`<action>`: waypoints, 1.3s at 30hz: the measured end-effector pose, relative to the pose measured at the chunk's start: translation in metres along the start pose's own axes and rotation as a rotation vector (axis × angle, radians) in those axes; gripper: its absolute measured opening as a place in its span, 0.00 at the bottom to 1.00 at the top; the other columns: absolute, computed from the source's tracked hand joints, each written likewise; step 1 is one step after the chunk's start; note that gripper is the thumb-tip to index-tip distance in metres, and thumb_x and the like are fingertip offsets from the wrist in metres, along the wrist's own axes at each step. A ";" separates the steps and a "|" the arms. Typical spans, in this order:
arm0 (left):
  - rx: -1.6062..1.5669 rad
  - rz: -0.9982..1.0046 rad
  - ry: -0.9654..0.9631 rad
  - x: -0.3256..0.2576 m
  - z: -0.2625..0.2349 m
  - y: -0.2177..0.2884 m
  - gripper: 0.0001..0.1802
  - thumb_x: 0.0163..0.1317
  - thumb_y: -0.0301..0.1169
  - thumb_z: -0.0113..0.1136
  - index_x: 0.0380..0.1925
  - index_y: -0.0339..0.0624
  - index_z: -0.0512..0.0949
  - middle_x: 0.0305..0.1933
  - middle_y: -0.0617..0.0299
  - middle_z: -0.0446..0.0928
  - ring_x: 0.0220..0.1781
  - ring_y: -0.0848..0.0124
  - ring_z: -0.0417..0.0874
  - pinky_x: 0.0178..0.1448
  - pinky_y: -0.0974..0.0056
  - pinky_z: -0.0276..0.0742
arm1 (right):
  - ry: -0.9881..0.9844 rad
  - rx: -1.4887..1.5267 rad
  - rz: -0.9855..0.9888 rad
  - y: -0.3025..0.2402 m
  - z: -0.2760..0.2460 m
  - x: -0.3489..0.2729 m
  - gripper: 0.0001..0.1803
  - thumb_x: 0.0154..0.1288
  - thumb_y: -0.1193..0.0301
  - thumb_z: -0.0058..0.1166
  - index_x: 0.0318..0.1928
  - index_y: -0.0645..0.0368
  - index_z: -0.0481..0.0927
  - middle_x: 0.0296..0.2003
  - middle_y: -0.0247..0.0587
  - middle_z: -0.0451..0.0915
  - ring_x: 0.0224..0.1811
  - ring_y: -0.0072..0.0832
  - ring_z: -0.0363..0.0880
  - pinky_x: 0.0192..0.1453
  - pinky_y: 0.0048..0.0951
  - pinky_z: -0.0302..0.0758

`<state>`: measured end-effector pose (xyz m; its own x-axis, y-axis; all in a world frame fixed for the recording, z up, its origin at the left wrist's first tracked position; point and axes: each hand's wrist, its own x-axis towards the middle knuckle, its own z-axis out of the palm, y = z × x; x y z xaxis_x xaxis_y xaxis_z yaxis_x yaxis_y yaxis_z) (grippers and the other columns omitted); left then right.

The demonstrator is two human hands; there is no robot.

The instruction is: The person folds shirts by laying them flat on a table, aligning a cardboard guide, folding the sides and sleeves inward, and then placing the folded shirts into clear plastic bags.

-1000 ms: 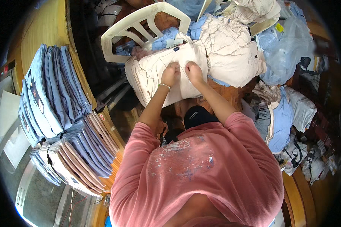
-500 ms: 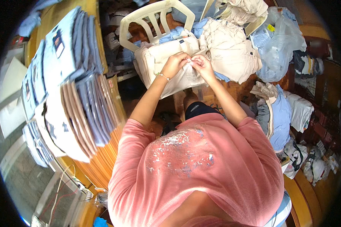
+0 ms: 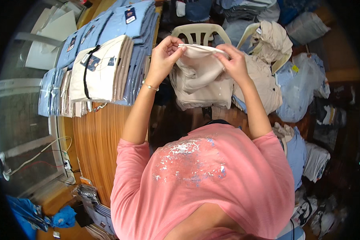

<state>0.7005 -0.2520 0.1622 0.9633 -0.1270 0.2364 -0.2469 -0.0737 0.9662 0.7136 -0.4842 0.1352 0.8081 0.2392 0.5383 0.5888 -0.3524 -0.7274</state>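
Note:
Between my two hands a cream shirt [image 3: 202,66] is held up by one folded edge, its cloth sagging in the middle. My left hand [image 3: 167,54] pinches the edge at one end, fingers curled. At the other end my right hand [image 3: 234,62] grips it between thumb and fingers. Beneath and behind the raised edge, more cream cloth [image 3: 202,96] hangs over the seat of a pale plastic chair [image 3: 198,29]. I cannot tell how much of that cloth belongs to the held piece.
To the left, stacks of folded blue shirts [image 3: 126,30] and bagged cream shirts [image 3: 102,76] stand on a wooden table [image 3: 94,148]. A heap of cream garments [image 3: 262,80] lies right of the chair. Beyond it sits a clear plastic bag [image 3: 296,94] with blue cloth.
Both hands have moved apart and up, raising the cloth's edge off the chair and stretching it between them. The view has turned, so the table stacks appear farther right.

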 end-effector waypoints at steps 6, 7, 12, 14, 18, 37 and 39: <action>0.244 0.079 0.093 0.011 0.004 0.069 0.07 0.58 0.25 0.61 0.36 0.33 0.80 0.30 0.66 0.79 0.29 0.83 0.76 0.37 0.78 0.75 | -0.069 0.640 0.109 -0.021 -0.022 0.051 0.07 0.61 0.74 0.55 0.38 0.65 0.77 0.36 0.31 0.74 0.38 0.15 0.71 0.43 0.17 0.68; 0.265 0.080 0.099 0.013 0.002 0.076 0.07 0.58 0.25 0.61 0.35 0.33 0.80 0.29 0.66 0.79 0.29 0.83 0.76 0.36 0.78 0.75 | -0.105 0.715 0.130 -0.025 -0.026 0.058 0.07 0.62 0.74 0.55 0.38 0.65 0.76 0.37 0.30 0.74 0.39 0.14 0.71 0.44 0.17 0.68; 0.300 0.073 0.140 0.024 -0.002 0.090 0.07 0.58 0.25 0.62 0.35 0.32 0.80 0.27 0.67 0.78 0.27 0.83 0.76 0.33 0.78 0.75 | -0.236 0.378 -0.015 -0.031 -0.032 0.083 0.05 0.61 0.73 0.54 0.35 0.63 0.77 0.33 0.31 0.75 0.38 0.20 0.72 0.42 0.20 0.68; 0.281 0.023 0.132 0.026 -0.002 0.086 0.08 0.58 0.26 0.62 0.35 0.32 0.79 0.27 0.66 0.78 0.27 0.83 0.76 0.33 0.78 0.75 | -0.247 0.115 -0.197 -0.027 -0.031 0.089 0.06 0.60 0.74 0.54 0.34 0.64 0.77 0.32 0.34 0.75 0.37 0.25 0.73 0.42 0.23 0.69; 0.325 -0.043 0.111 0.028 -0.001 0.069 0.09 0.58 0.27 0.62 0.34 0.31 0.79 0.26 0.66 0.78 0.27 0.83 0.76 0.33 0.78 0.75 | -0.172 0.147 -0.368 0.010 0.000 0.083 0.07 0.62 0.73 0.52 0.32 0.66 0.75 0.31 0.37 0.74 0.36 0.28 0.72 0.44 0.24 0.68; 0.418 -0.204 0.159 -0.063 0.031 -0.112 0.08 0.52 0.28 0.63 0.32 0.36 0.82 0.28 0.58 0.79 0.27 0.72 0.78 0.31 0.70 0.72 | -0.456 -0.021 0.085 0.108 0.049 -0.022 0.08 0.46 0.69 0.64 0.29 0.57 0.82 0.33 0.33 0.78 0.41 0.35 0.72 0.48 0.33 0.67; 0.417 -0.195 0.190 -0.064 0.033 -0.117 0.08 0.51 0.27 0.64 0.31 0.36 0.82 0.29 0.57 0.80 0.29 0.68 0.79 0.31 0.69 0.73 | -0.463 -0.047 0.094 0.113 0.052 -0.026 0.08 0.46 0.69 0.64 0.29 0.56 0.82 0.33 0.32 0.78 0.41 0.34 0.71 0.47 0.33 0.66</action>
<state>0.6644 -0.2680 0.0305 0.9883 0.1080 0.1075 -0.0442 -0.4723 0.8803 0.7599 -0.4838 0.0167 0.7859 0.5791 0.2168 0.5201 -0.4295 -0.7383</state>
